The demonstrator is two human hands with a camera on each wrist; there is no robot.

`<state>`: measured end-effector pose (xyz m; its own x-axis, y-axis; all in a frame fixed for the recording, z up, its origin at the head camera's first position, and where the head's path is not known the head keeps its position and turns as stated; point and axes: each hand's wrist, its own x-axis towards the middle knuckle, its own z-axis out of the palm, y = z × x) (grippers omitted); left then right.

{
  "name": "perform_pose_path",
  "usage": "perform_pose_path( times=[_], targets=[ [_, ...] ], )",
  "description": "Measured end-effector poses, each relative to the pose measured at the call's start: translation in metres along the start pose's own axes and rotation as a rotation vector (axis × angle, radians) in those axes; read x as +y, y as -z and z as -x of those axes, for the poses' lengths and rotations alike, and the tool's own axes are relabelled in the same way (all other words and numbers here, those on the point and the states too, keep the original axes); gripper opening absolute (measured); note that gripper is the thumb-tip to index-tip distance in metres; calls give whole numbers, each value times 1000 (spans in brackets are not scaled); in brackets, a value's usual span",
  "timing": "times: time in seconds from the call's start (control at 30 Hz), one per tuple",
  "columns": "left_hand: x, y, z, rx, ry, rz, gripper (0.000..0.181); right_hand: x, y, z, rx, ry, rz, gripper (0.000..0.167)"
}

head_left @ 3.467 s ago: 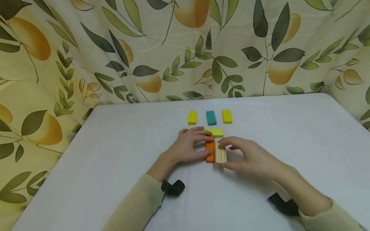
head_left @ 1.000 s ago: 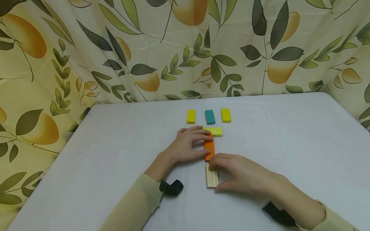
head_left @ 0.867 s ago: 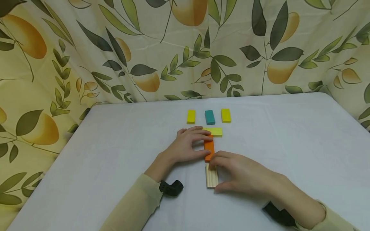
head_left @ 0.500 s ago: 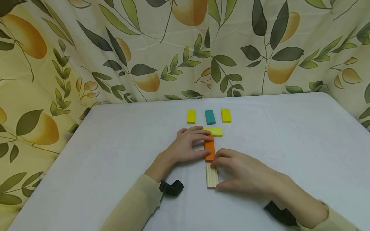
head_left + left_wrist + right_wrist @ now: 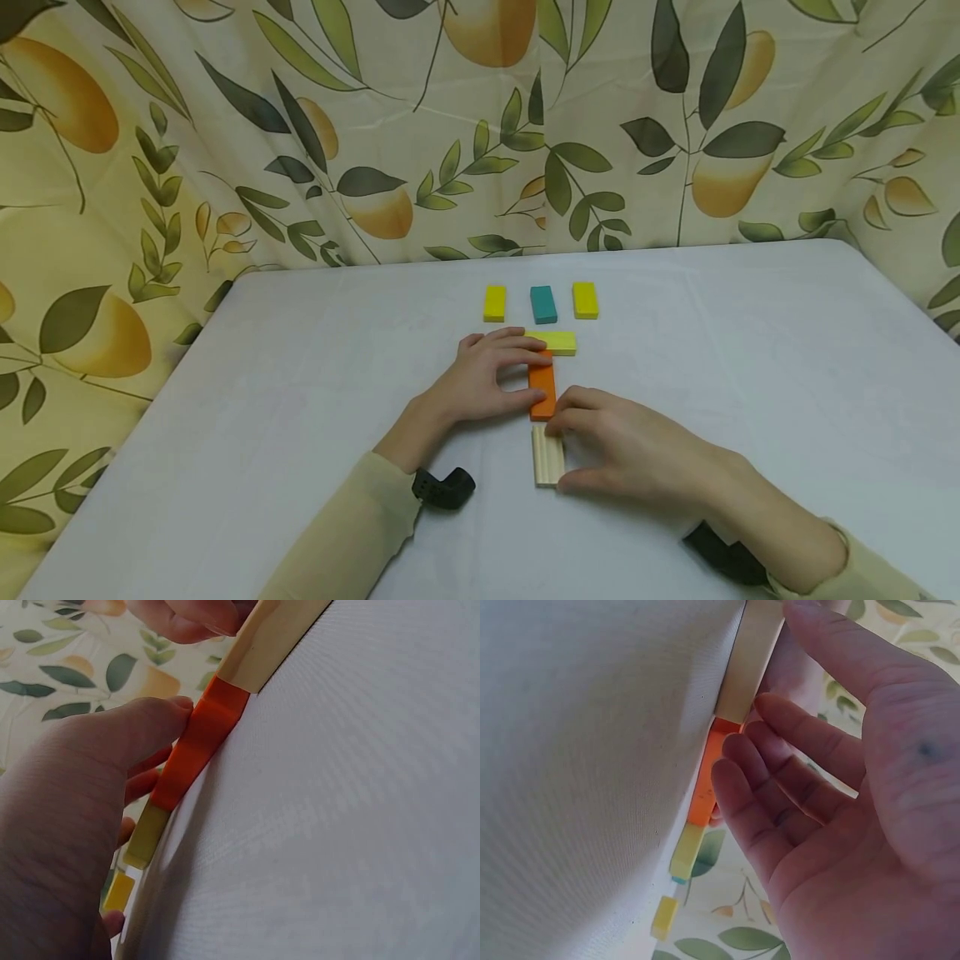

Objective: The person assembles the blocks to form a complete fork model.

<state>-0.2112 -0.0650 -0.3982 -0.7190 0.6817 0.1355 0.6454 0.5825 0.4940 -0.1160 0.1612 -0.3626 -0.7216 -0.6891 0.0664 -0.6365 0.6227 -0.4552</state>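
Note:
In the head view, my left hand rests its thumb and fingertips on the orange block and reaches over the left end of a yellow-green block lying crosswise beyond it. My right hand pinches a grooved plain wooden block by its right side, index finger at the far end and thumb at the near end. This wooden block lies end to end with the orange block in the right wrist view. My left thumb presses against the orange block's side in the left wrist view.
Behind the crosswise block, a yellow block, a teal block and another yellow block lie in a spaced row. All rest on a white-covered table. A leaf-and-fruit patterned curtain hangs behind.
The wooden block has moved from the orange block's right side to its near end, carried by my right hand. My left hand has stayed in place. The last second shows almost no motion.

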Motion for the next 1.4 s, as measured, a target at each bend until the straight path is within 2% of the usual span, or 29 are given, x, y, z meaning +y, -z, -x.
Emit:
perform_pose_path(
  times=[0.6,1.4],
  targets=[
    [-4,-2,0,11,-29,3,43,0,-1,-2,12,-19,29,38],
    [-3,-2,-1,11,-7,6,42,1,-3,-2,13,-26,29,38]
  ],
)
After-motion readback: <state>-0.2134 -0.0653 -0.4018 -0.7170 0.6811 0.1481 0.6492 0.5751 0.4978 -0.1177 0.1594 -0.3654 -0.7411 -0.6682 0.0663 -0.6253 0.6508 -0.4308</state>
